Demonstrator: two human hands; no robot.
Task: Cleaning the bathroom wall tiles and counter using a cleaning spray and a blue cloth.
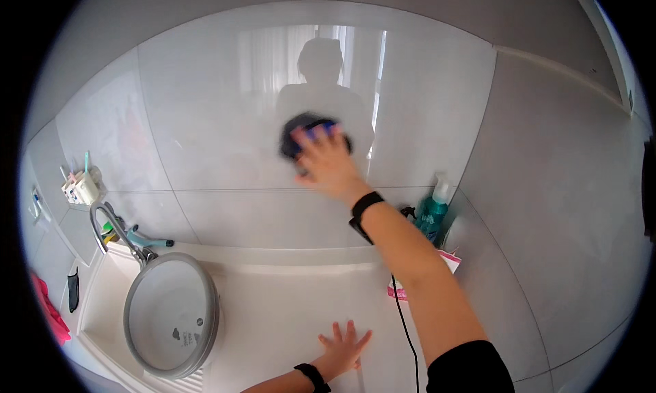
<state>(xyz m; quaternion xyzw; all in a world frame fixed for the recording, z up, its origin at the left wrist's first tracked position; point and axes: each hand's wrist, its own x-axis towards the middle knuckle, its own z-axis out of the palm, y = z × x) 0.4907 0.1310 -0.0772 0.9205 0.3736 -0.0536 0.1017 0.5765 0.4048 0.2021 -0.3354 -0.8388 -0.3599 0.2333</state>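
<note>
My right hand (330,162) presses a dark cloth or pad (292,139) with a blue part against the glossy wall tile (215,111). Its fingers are spread over the pad, which is blurred, so its exact kind is unclear. Below, my left hand (342,351) rests palm down on the pale countertop (287,295), fingers apart and holding nothing. Both wrists wear black bands. In the tile above the pad, a person and a curtained window are reflected.
Grey basins (164,301) stand stacked in the sink under a curved faucet (123,231). A toothbrush holder (82,188) hangs at left. Behind my right forearm are a teal pump bottle (432,216) and a pink-and-white packet (450,260). A black cable (405,326) hangs beside that arm.
</note>
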